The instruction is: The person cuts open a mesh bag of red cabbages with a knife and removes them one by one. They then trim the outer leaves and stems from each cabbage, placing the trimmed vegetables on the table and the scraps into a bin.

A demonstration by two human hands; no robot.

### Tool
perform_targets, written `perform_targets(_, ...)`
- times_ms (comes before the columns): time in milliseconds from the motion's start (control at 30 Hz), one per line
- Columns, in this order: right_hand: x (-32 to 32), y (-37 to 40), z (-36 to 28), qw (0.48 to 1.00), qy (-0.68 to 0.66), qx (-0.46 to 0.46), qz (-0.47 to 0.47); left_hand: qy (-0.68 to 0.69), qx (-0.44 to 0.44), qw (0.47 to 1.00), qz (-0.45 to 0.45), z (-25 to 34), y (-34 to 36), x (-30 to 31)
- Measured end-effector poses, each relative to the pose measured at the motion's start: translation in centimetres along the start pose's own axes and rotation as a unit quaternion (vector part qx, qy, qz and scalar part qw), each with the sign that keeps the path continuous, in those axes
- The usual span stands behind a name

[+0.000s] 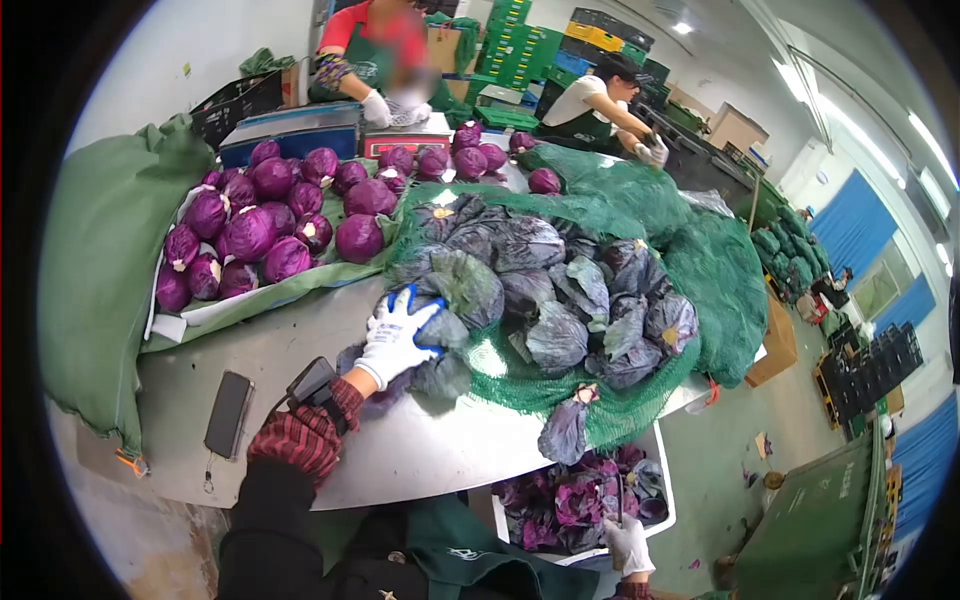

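Note:
My left hand [402, 338], in a white glove with blue fingertips, lies with fingers spread on a red cabbage [440, 376] with loose outer leaves, at the left side of the pile. Low in the view, my right hand [628, 546], also gloved, is closed round a thin upright tool that looks like a knife [620, 494]. It is over the edge of a white crate [668, 490] filled with purple leaves. Untrimmed red cabbages [560, 338] lie heaped on a green net bag [500, 385]. One dark cabbage [565, 430] sits at the table's front edge.
Several trimmed cabbages [250, 232] fill a lined tray on the left. A phone [230, 414] lies on the metal table [300, 470], beside a bulging green bag [100, 290]. Two people work behind, one at a red scale [408, 136]. A green bin [810, 510] stands right.

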State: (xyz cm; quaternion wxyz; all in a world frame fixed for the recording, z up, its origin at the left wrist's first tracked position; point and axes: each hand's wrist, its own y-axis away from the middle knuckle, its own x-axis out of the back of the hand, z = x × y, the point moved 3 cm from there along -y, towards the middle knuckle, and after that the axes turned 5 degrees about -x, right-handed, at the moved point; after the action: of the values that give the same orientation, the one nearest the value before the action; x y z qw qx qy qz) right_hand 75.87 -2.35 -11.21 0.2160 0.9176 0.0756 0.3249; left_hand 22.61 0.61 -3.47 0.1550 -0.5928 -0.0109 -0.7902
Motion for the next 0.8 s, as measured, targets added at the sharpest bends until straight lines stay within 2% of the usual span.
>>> perform_targets(33,-0.8,0.9,-1.4,0.999,-0.041,-0.014,0.001,0.015,0.023,0.999,0.024,-0.3,-0.5,-0.2)
perform_targets(100,-1.9,-0.6,1.4,0.997,-0.066,-0.008,-0.046,0.096,-0.017,0.992,0.079,-2.0,-1.5,-0.2)
perform_targets(167,-1.8,1.3,-0.1,0.997,-0.056,-0.026,-0.056,0.151,-0.054,0.976,0.150,-3.4,-1.9,-0.1)
perform_targets(200,-1.6,2.3,-1.2,0.998,-0.028,-0.027,-0.056,0.204,-0.069,0.964,0.157,-5.0,-2.6,-1.0)
perform_targets(233,-1.7,2.1,-0.3,0.998,-0.017,0.015,-0.050,0.290,-0.085,0.937,0.177,-6.0,-2.5,-1.4)
perform_targets(267,-1.8,2.1,0.5,0.998,-0.021,0.002,-0.054,0.496,-0.036,0.860,0.113,-6.9,-2.7,-0.9)
perform_targets(300,-2.0,2.2,1.4,0.998,-0.021,-0.012,-0.062,0.614,0.017,0.778,0.136,-9.5,-2.8,-2.5)
perform_targets(333,-2.4,2.3,2.2,0.997,-0.054,-0.027,-0.055,0.644,0.031,0.755,0.119,-9.1,-1.7,-1.6)
perform_targets(367,-3.2,1.7,3.6,0.996,-0.072,-0.015,-0.054,0.504,-0.037,0.849,0.156,-8.2,-0.8,-0.4)
perform_targets(400,-3.5,1.9,3.7,0.995,-0.081,-0.021,-0.054,0.530,-0.007,0.833,0.158,-8.5,-1.1,-0.8)
perform_targets(433,-4.0,2.2,3.5,0.994,-0.086,-0.026,-0.057,0.517,-0.019,0.840,0.164,-9.3,-1.3,-1.3)
perform_targets(500,-4.7,2.8,2.5,0.994,-0.094,-0.024,-0.058,0.534,0.046,0.812,0.231,-12.8,-2.4,-4.4)
perform_targets(567,-4.8,4.0,0.5,0.992,-0.104,0.001,-0.065,0.542,0.065,0.793,0.271,-14.2,-3.4,-5.5)
perform_targets(633,-5.9,2.4,2.0,0.993,-0.096,0.030,-0.067,0.527,0.042,0.798,0.291,-11.8,-4.3,-3.9)
perform_targets(700,-6.0,1.6,2.8,0.990,-0.114,0.008,-0.081,0.487,0.024,0.810,0.325,-8.4,-4.0,-1.1)
perform_targets(733,-5.6,1.7,2.7,0.989,-0.120,0.002,-0.080,0.519,-0.008,0.791,0.323,-8.1,-5.0,-0.9)
perform_targets(767,-5.3,1.7,2.8,0.989,-0.127,-0.006,-0.080,0.465,-0.024,0.828,0.311,-6.7,-5.1,1.1)
perform_targets(800,-5.6,0.8,3.8,0.990,-0.122,0.013,-0.063,0.456,-0.044,0.830,0.319,-5.3,-5.4,2.8)
